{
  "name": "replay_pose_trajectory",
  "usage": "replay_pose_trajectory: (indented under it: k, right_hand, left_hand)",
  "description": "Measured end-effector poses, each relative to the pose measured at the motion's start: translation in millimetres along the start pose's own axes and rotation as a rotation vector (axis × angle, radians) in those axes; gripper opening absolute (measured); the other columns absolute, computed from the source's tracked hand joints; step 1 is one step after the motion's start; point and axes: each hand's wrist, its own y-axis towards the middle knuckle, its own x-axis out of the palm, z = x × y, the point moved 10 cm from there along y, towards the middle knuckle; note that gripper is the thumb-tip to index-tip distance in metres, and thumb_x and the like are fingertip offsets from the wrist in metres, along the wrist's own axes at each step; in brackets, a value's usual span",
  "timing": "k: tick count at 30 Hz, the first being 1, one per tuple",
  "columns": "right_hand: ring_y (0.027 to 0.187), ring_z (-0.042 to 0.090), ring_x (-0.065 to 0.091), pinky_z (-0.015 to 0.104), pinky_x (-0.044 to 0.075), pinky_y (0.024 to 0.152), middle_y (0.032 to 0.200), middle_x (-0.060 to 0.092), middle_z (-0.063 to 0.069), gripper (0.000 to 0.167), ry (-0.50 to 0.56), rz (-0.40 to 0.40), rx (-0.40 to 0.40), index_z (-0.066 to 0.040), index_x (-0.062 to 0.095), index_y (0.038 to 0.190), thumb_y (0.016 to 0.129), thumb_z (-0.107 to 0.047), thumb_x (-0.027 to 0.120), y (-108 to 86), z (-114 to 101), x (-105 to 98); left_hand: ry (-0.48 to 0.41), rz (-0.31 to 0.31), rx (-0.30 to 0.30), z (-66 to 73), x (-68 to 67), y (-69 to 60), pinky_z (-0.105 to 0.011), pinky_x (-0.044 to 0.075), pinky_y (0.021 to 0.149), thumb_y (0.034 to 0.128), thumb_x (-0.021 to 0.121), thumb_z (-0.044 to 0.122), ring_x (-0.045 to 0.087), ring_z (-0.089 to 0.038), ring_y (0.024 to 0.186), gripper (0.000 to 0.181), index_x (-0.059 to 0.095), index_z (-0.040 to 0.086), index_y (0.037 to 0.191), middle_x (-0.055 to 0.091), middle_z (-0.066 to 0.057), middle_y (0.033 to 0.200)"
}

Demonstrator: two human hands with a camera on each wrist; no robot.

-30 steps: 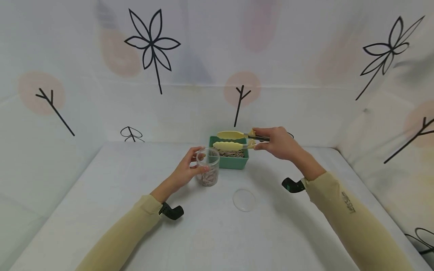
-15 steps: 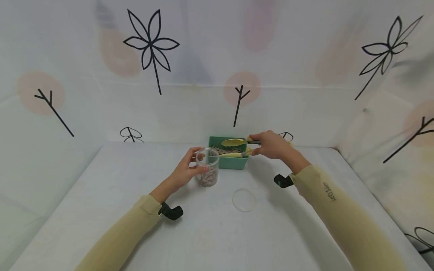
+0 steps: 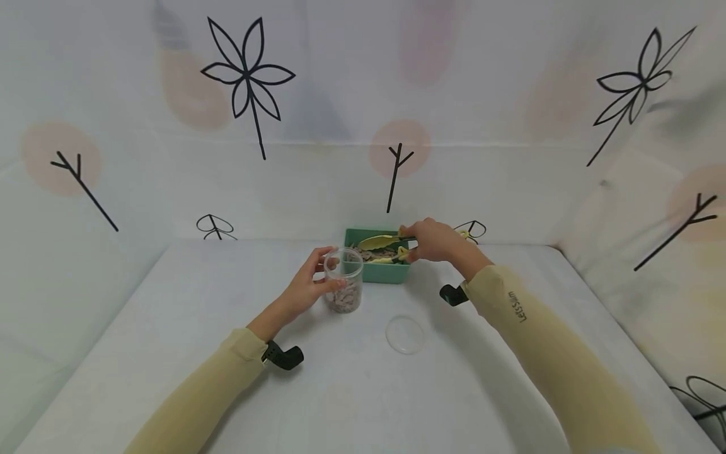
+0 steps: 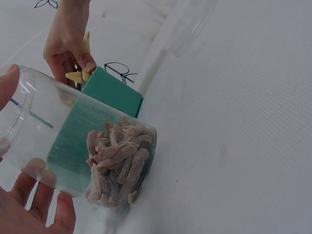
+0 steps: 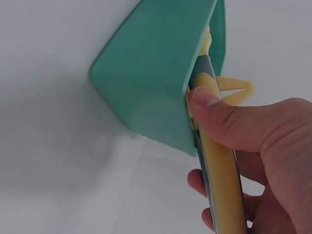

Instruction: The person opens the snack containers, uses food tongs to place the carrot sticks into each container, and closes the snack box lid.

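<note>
Your right hand [image 3: 437, 241] grips the tongs [image 3: 379, 242] crosswise, their yellow tips spread apart and pointing left into the green box [image 3: 386, 273] of pieces [image 3: 370, 255], while your left hand [image 3: 306, 287] curls round the clear jar [image 3: 345, 297] near the box's front left corner.

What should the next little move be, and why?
Probably squeeze the tongs closed: the right hand holds them with their tips apart in the green box, by brownish pieces, and the clear jar in the left hand is only partly filled.
</note>
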Motion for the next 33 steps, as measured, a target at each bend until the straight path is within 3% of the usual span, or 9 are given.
replay_pose_trajectory:
  k: [4,9,13,16,19,24,29,33]
  right_hand:
    - [0.128,0.042,0.047,0.057,0.043,0.100,0.139,0.055,0.021,0.071,0.016,0.004,-0.011,-0.010,0.045,0.149,0.088,-0.026,0.078,2.2,1,1]
    - [0.124,0.038,0.051,0.054,0.045,0.100,0.139,0.056,0.019,0.064,0.062,0.008,-0.026,-0.012,0.049,0.146,0.088,-0.019,0.078,4.9,2,1]
    - [0.125,0.038,0.052,0.052,0.046,0.099,0.139,0.057,0.016,0.061,0.092,0.027,-0.044,-0.012,0.053,0.143,0.087,-0.017,0.078,3.8,1,-1]
    - [0.122,0.037,0.056,0.048,0.051,0.091,0.136,0.059,0.014,0.058,0.100,0.062,-0.052,-0.012,0.056,0.140,0.087,-0.017,0.079,2.1,1,-3]
    - [0.111,0.034,0.062,0.039,0.053,0.074,0.132,0.062,0.011,0.054,0.087,0.103,-0.056,-0.014,0.060,0.137,0.087,-0.019,0.079,-0.2,1,-4]
    - [0.098,0.029,0.065,0.031,0.044,0.056,0.127,0.066,0.011,0.050,0.070,0.166,-0.072,-0.015,0.063,0.134,0.087,-0.022,0.078,-5.5,0,-6]
    - [0.091,0.022,0.063,0.031,0.042,0.058,0.125,0.067,0.011,0.048,0.067,0.184,-0.071,-0.013,0.062,0.135,0.089,-0.023,0.076,-10.4,1,-6]
    - [0.095,0.022,0.062,0.033,0.046,0.066,0.125,0.067,0.011,0.050,0.093,0.182,-0.038,-0.013,0.060,0.137,0.090,-0.022,0.075,-14.6,10,-6]
  left_hand:
    - [-0.009,-0.009,-0.010,19.0,2.8,-7.6,-0.058,0.034,0.109,0.0949,0.068,0.009,0.036,-0.047,0.133,0.067,0.031,0.006,0.150,0.039,-0.030,0.141]
    - [-0.004,-0.010,-0.011,21.5,2.4,-9.3,-0.057,0.035,0.109,0.0951,0.068,0.009,0.036,-0.047,0.133,0.067,0.031,0.005,0.150,0.038,-0.030,0.141]
    - [-0.005,-0.009,-0.021,5.3,0.8,-2.6,-0.057,0.035,0.108,0.0947,0.068,0.008,0.036,-0.047,0.133,0.069,0.030,0.007,0.151,0.038,-0.030,0.142]
    - [-0.004,-0.002,-0.022,-8.6,-1.0,3.5,-0.057,0.035,0.108,0.0947,0.068,0.008,0.036,-0.046,0.134,0.070,0.029,0.009,0.152,0.038,-0.029,0.143]
    - [0.003,0.004,-0.017,-12.9,-2.6,5.6,-0.057,0.035,0.108,0.0949,0.069,0.011,0.037,-0.043,0.134,0.070,0.029,0.012,0.153,0.039,-0.025,0.143]
    - [0.016,0.008,-0.009,-11.7,-4.9,4.0,-0.056,0.037,0.107,0.0947,0.070,0.016,0.039,-0.039,0.133,0.070,0.030,0.016,0.152,0.041,-0.020,0.143]
    - [0.013,0.006,-0.009,-11.7,-4.4,2.9,-0.056,0.036,0.108,0.0946,0.071,0.017,0.039,-0.039,0.134,0.070,0.030,0.016,0.152,0.041,-0.020,0.143]
    - [0.005,-0.003,-0.012,-12.9,-1.9,4.1,-0.057,0.035,0.109,0.0953,0.069,0.014,0.038,-0.040,0.134,0.070,0.029,0.015,0.153,0.040,-0.022,0.144]
